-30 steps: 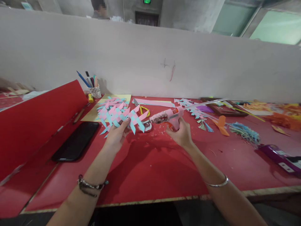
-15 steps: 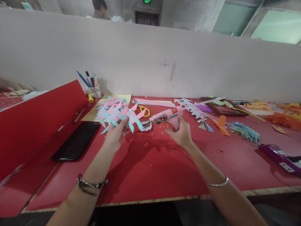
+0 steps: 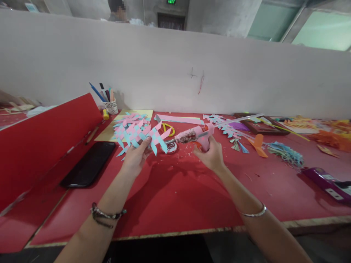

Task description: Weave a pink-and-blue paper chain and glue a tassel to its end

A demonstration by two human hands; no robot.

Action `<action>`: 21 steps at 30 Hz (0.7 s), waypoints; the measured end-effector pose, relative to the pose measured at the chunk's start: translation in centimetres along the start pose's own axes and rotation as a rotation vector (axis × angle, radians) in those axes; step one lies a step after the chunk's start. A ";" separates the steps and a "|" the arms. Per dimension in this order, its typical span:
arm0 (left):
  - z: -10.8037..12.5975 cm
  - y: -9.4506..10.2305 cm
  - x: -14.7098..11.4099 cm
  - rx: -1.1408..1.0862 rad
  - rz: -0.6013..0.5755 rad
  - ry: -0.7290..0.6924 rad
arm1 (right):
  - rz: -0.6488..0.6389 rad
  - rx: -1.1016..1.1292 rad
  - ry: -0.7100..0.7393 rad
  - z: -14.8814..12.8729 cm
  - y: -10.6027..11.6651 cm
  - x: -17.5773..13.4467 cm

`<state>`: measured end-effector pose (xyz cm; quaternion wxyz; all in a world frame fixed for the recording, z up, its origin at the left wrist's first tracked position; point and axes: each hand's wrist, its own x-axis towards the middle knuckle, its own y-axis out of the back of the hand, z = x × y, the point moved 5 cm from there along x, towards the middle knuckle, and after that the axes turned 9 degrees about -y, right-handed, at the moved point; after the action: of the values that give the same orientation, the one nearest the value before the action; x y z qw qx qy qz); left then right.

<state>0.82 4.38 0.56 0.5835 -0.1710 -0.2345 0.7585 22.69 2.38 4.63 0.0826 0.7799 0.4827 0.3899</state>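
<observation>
Pinched between the thumb and fingers of my left hand (image 3: 137, 156) is a woven paper fish (image 3: 155, 138) in pink and light blue, with pointed strip ends sticking out. More woven pink and blue paper (image 3: 128, 122) lies behind it, partly covered. My right hand (image 3: 212, 153) is wrapped round the handle of a pink glue gun (image 3: 196, 135). A long clear glue stick (image 3: 241, 118) juts from the gun's back end. The nozzle points left, close to the paper's right edge; I cannot tell whether they touch. Beneath the nozzle sits a small round dish (image 3: 171, 147).
Yellow-handled scissors (image 3: 170, 130) lie behind the nozzle. A black phone (image 3: 89, 164) and a red panel (image 3: 49, 146) are at left, near a pen cup (image 3: 111, 107). To the right are blue tassels (image 3: 286, 154), an orange paper piece (image 3: 257, 146) and a purple power strip (image 3: 327, 184).
The glue gun and my right hand have shifted very slightly to the right. The woven paper in my left hand has tilted a little. Both grips stay the same.
</observation>
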 end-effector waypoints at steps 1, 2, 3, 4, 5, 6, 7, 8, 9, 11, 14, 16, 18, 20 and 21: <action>0.0 0.0 -0.1 0.004 -0.001 0.008 | 0.007 -0.002 0.001 0.0 0.0 0.0; 0.0 -0.1 -0.1 0.004 0.000 0.012 | 0.014 -0.007 0.001 0.0 0.0 0.0; 0.0 -0.1 -0.2 0.001 0.003 0.014 | 0.021 -0.012 0.002 0.0 0.0 0.0; 0.0 -0.2 -0.3 -0.004 0.007 0.016 | 0.029 -0.018 0.003 0.0 0.0 0.0; 0.0 -0.3 -0.3 -0.012 0.010 0.018 | 0.037 -0.023 0.003 0.0 0.0 0.0; 0.0 -0.3 -0.4 -0.022 0.011 0.022 | 0.044 -0.026 0.002 0.0 0.0 0.0; 0.0 -0.4 -0.4 -0.033 0.007 0.025 | 0.050 -0.028 0.002 0.1 0.0 0.0; 0.0 -0.5 -0.5 -0.048 0.002 0.026 | 0.058 -0.028 0.003 0.1 0.0 0.0; -0.1 -0.6 -0.5 -0.068 -0.004 0.024 | 0.067 -0.026 0.007 0.1 0.0 0.0; -0.1 -0.7 -0.5 -0.111 -0.017 0.014 | 0.087 -0.019 0.019 0.1 0.0 -0.1; -0.2 -0.9 -0.5 -0.146 -0.032 0.014 | 0.111 -0.004 0.047 0.1 0.1 -0.2; -0.3 -0.9 -0.6 -0.149 -0.021 0.032 | 0.115 0.012 0.060 0.1 0.1 -0.3; -0.3 -0.9 -0.6 -0.144 0.009 0.051 | 0.111 0.027 0.068 0.2 0.1 -0.4; -0.3 -0.8 -0.7 -0.125 0.035 0.058 | 0.111 0.037 0.070 0.1 0.2 -0.4; -0.3 -0.8 -0.7 -0.115 0.041 0.056 | 0.113 0.040 0.072 0.1 0.2 -0.5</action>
<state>1.82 3.90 0.77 0.5633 -0.2302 -0.2574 0.7506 22.82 1.90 4.44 0.0274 0.7927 0.4484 0.4121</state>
